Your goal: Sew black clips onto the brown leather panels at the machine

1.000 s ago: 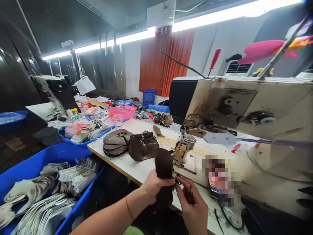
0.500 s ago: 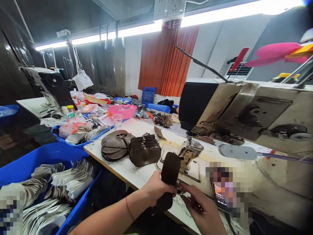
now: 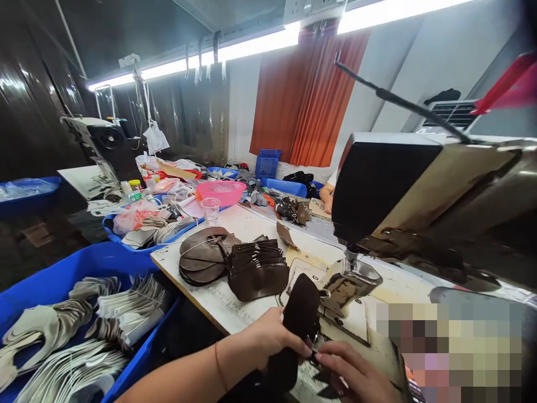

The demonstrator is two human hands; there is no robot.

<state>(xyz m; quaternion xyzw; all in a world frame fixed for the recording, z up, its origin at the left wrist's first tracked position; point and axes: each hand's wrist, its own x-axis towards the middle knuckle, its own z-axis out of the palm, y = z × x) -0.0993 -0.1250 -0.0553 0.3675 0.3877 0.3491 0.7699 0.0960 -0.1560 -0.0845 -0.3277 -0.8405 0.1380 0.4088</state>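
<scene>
In left hand (image 3: 272, 337), dark rounded piece (image 3: 301, 305)

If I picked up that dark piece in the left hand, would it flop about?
Probably not much: the dark piece stands up above the left hand without drooping, which suggests some stiffness. It looks flat, so it is likely light for its size.

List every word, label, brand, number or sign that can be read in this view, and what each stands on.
No text can be read.
White tabletop with a wooden edge: fine printed marks, too small to read.
Small yellow-topped container: any label is too small and blurred.
Pixelated patch at lower right: nothing legible.
Dark brown flat piece in the left hand: no lettering visible.
</scene>
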